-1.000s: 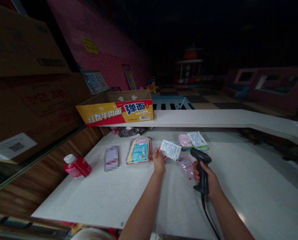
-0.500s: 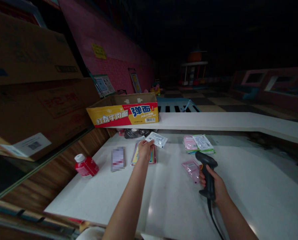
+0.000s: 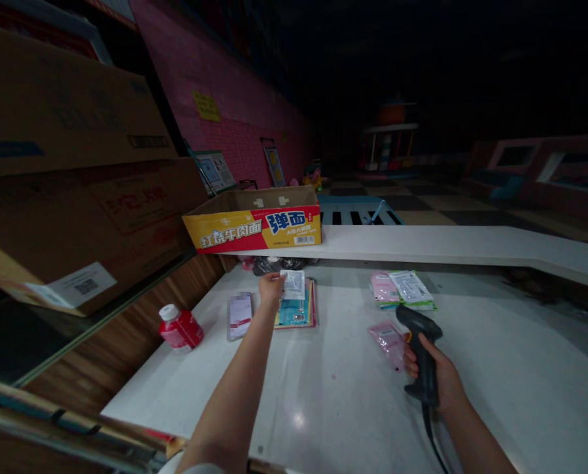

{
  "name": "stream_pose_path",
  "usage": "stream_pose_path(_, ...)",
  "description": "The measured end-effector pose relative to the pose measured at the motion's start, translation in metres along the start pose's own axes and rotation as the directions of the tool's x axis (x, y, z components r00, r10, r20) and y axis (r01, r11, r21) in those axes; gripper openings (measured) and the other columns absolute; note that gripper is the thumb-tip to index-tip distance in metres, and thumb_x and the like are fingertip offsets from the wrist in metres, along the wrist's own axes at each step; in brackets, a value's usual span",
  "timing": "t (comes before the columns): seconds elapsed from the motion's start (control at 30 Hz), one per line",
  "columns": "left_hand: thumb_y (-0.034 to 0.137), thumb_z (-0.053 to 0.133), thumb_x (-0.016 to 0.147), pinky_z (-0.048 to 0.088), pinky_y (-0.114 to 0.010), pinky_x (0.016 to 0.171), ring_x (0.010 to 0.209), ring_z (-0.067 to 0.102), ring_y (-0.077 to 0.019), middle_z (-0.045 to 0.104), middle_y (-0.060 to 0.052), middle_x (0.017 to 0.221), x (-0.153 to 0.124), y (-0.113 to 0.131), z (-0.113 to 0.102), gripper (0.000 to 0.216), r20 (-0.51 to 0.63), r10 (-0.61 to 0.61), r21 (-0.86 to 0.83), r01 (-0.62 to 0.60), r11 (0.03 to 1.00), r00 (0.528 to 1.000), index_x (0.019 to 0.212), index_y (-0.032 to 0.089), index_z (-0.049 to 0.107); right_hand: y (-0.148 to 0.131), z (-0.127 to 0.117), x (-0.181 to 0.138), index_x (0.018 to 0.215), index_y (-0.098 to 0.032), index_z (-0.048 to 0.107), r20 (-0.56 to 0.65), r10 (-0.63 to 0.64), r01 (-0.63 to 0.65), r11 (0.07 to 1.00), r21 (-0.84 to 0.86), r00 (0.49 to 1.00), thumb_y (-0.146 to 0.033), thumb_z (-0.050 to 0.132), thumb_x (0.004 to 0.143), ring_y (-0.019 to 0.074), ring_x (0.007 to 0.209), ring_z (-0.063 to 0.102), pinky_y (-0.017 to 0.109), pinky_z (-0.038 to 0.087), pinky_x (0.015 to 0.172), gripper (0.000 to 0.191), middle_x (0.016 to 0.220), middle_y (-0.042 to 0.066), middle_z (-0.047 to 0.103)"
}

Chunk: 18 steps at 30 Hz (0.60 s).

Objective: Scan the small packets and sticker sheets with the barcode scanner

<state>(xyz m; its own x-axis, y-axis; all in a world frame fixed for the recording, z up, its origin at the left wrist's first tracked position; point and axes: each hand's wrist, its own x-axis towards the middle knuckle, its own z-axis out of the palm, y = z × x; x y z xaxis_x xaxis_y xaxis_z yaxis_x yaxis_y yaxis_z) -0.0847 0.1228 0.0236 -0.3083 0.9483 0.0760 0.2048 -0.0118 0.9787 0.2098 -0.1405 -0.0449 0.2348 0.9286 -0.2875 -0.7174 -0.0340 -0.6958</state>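
My left hand (image 3: 270,288) pinches a small white printed packet (image 3: 294,284) by its left edge, above a stack of colourful flat packets (image 3: 296,316) on the white counter. A black handheld barcode scanner (image 3: 425,355) is gripped in my right hand (image 3: 439,375), its head tilted up and forward and its cable hanging down. Just left of the scanner lies a pink packet (image 3: 388,342). Behind the scanner rests a pile of packets, a pink one (image 3: 385,287) and a white and green one (image 3: 412,289). A phone (image 3: 240,316) lies left of my left hand.
A red bottle with a white cap (image 3: 181,328) stands on the counter (image 3: 338,408) at left. An open yellow and red noodle carton (image 3: 254,227) sits on the raised ledge (image 3: 422,243). Large cardboard boxes (image 3: 76,217) are stacked at far left. Black plastic (image 3: 268,264) lies beneath the ledge.
My left hand has turned the white packet from a slant to nearly upright over the stack. The right hand still holds the scanner. The whole view has shifted slightly.
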Motion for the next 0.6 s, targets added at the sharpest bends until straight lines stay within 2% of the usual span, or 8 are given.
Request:
stream_pose_path(0.13,0.020,0.071,0.072,0.049,-0.030,0.071,0.078,0.068,-0.0229,0.071,-0.010,0.077,0.002,-0.005,0.001,0.016,0.015,0.112,0.269,-0.112,0.957,0.994,0.086,0.011,0.071,-0.001,0.001,-0.001,0.085,-0.017,0.066,-0.011,0.001,-0.001,1.000,0.001,1.000,-0.048,0.082,0.067,0.0074,0.042,0.045,0.017,0.038,0.036,0.040,0.056,-0.004,0.053)
stream_pose_path(0.27,0.020,0.067,0.078,0.050,-0.030,0.080,0.088,0.069,-0.0226,0.073,-0.014,0.096,-0.002,-0.009,-0.003,0.028,0.155,0.243,0.498,-0.288,0.818,0.958,0.103,0.010,0.071,-0.001,0.001,-0.001,0.085,-0.017,0.066,-0.019,0.007,-0.007,1.000,0.011,1.000,-0.048,0.082,0.067,0.0074,0.042,0.045,0.017,0.038,0.035,0.040,0.055,-0.004,0.053)
stream_pose_path(0.37,0.019,0.062,0.081,0.050,-0.030,0.085,0.091,0.068,-0.0213,0.074,-0.011,0.100,-0.007,-0.011,-0.011,0.023,0.320,0.294,0.493,-0.424,0.760,0.900,0.100,0.014,0.074,-0.001,0.001,-0.001,0.084,-0.016,0.066,-0.033,0.000,0.001,1.000,0.007,0.999,-0.048,0.082,0.067,0.0076,0.042,0.045,0.017,0.038,0.035,0.039,0.055,-0.004,0.053)
stream_pose_path(0.47,0.026,0.061,0.084,0.050,-0.032,0.090,0.099,0.068,-0.0230,0.075,-0.009,0.103,-0.015,-0.014,-0.019,0.021,0.460,0.299,0.418,-0.501,0.757,0.836,0.096,0.018,0.076,-0.001,0.001,-0.001,0.085,-0.016,0.066,-0.026,-0.012,0.012,1.000,0.015,1.000,-0.048,0.082,0.068,0.0077,0.042,0.046,0.017,0.038,0.035,0.039,0.055,-0.004,0.054)
stream_pose_path(0.6,0.035,0.076,0.071,0.049,-0.035,0.096,0.108,0.065,-0.0267,0.072,-0.011,0.113,-0.025,-0.016,-0.025,0.035,0.499,0.325,0.399,-0.546,0.737,0.803,0.103,0.019,0.075,0.000,0.002,-0.001,0.085,-0.016,0.066,-0.016,-0.007,0.007,0.999,0.033,1.000,-0.047,0.082,0.068,0.0077,0.043,0.046,0.017,0.038,0.036,0.039,0.056,-0.004,0.054)
